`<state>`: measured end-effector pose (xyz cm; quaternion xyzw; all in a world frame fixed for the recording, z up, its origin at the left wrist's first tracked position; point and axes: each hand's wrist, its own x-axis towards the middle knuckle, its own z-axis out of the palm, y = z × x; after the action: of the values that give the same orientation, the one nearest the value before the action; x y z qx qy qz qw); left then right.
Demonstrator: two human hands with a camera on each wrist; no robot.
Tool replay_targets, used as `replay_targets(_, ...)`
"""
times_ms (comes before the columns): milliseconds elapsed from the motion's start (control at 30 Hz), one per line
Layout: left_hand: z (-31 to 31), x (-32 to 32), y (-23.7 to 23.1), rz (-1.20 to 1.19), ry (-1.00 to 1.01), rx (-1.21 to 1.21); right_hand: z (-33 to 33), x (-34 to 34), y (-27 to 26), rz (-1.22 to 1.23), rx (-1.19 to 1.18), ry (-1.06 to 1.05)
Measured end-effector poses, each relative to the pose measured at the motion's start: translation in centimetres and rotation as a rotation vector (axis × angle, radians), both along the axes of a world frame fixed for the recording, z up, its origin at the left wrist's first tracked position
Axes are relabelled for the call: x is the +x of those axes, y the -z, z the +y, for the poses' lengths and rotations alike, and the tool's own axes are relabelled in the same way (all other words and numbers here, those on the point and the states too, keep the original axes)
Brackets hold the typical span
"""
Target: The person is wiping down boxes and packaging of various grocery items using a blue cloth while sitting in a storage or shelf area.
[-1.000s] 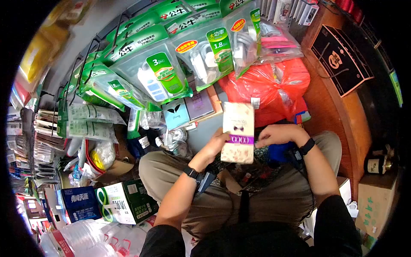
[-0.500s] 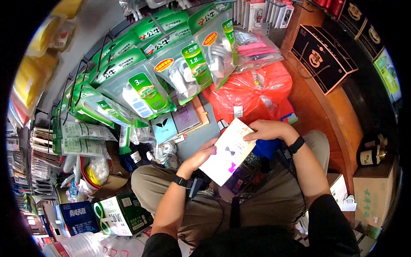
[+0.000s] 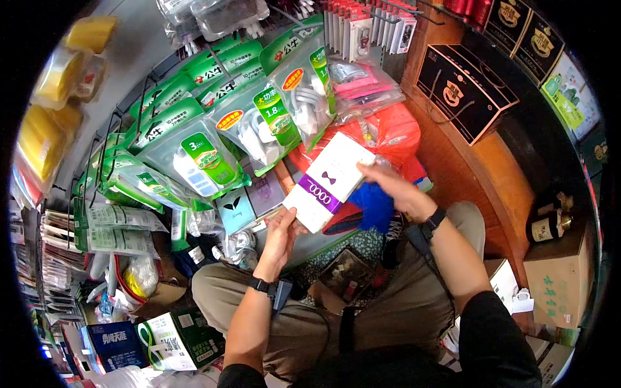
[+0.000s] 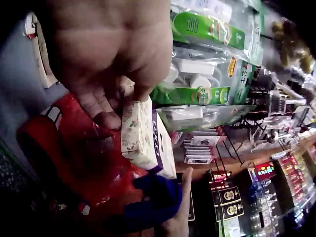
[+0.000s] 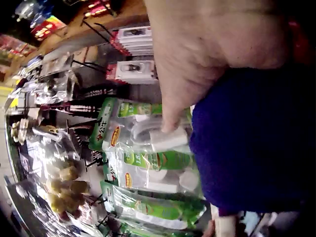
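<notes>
The left hand (image 3: 281,234) pinches the white box (image 3: 337,169) at its near left corner; the rest juts beyond the fingers, tilted over the red bag (image 3: 396,132). The right hand (image 3: 400,190) is at the opposite edge; blue cloth (image 3: 375,207) hides its fingers, so I cannot tell their grip.

Our left hand (image 3: 281,234) grips a white box (image 3: 339,161) with a purple COCO band while our right hand (image 3: 400,190) holds a blue cloth (image 3: 375,208) beside it, near hanging extension-lead packs (image 3: 208,161).
</notes>
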<state>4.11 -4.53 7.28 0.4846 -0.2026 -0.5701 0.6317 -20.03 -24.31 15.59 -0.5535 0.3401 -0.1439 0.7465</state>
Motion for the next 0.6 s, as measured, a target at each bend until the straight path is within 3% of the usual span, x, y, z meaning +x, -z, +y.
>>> replay_targets(33,-0.3,0.0,0.1,0.003,0.005,-0.031,1.0,0.4,0.4,-0.02,0.078,-0.046)
replay_targets(67,-0.4,-0.1,0.3,0.0,0.007,-0.029,1.8,0.7,1.7,-0.005,-0.032,-0.052)
replay_targets(200,-1.4,-1.3,0.1,0.023,0.027,-0.061,2.4,0.9,4.1,-0.056,0.003,0.157)
replay_targets(333,-1.9,-2.7,-2.8,-0.014,0.139,-0.084,-2.8,-1.9,3.1,-0.122,0.038,0.401)
replay_targets(433,-1.7,-2.4,-1.4,-0.195,0.183,0.061,-7.5,-2.7,1.6,-0.076,0.055,0.524)
replay_targets(467,-1.6,-2.3,-0.9,-0.183,0.185,0.085,-8.3,-2.7,0.2,-0.078,0.113,0.506)
replay_targets(600,-1.3,-2.0,0.2,-0.196,0.224,0.147,-15.2,-4.9,4.3,0.012,0.204,0.505)
